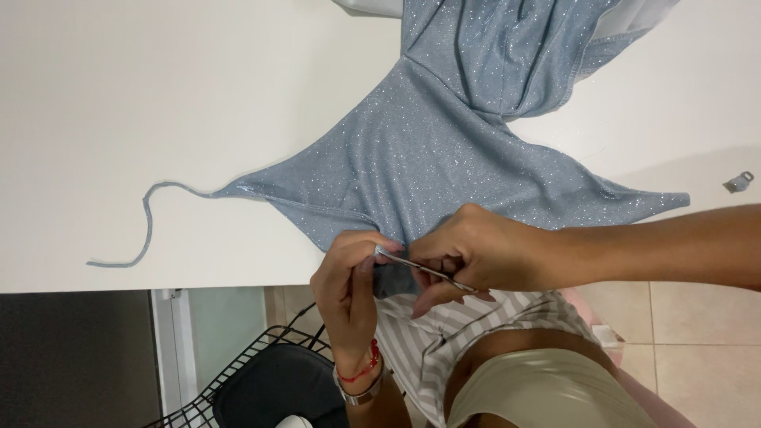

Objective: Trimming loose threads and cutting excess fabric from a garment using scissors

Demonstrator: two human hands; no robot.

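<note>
Blue sparkly dress [444, 150] on white table [119, 119], hem at 6 o'clock edge. Left hand [349, 285] pinches hem; right hand [476, 254] grips small metal tool [420, 268]. Fabric looks soft, light, slippery; hold near seam.

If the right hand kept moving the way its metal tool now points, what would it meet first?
Most likely the left hand: the right hand aims its thin metal tool leftward, its tip already at the left thumb, over the blue sparkly garment's edge. Depth is unclear.
</note>
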